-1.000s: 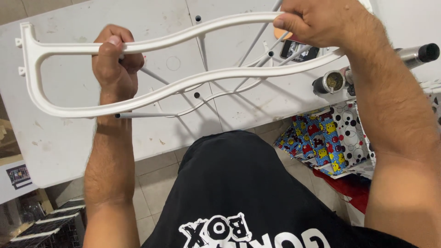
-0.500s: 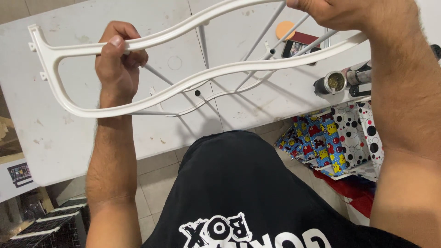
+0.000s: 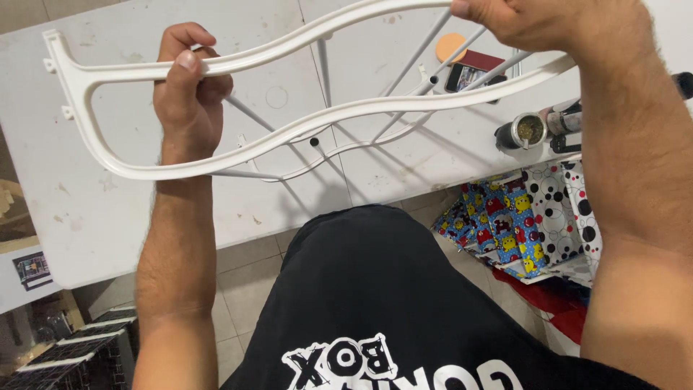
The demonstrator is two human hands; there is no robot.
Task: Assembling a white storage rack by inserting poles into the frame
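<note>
I hold a long white plastic frame (image 3: pixel 346 112) with two wavy rails above a white table (image 3: pixel 86 209). My left hand (image 3: pixel 189 94) is closed around the upper rail near the frame's left end. My right hand (image 3: pixel 538 25) grips the upper rail at the top right. Thin white metal rods (image 3: pixel 404 76) lie on the table under the frame, some joined to a curved wire.
On the table at the right lie an orange disc (image 3: pixel 451 47), a small dark red card-like thing (image 3: pixel 473 72) and a dark cylindrical tool with a round metal end (image 3: pixel 530 130). Colourful patterned cloth (image 3: pixel 534 220) lies on the tiled floor at right. A wire rack (image 3: pixel 65 357) stands at the lower left.
Both hands have lifted and tilted the frame, so its right end rises toward the top of the view. The view has shifted slightly.
</note>
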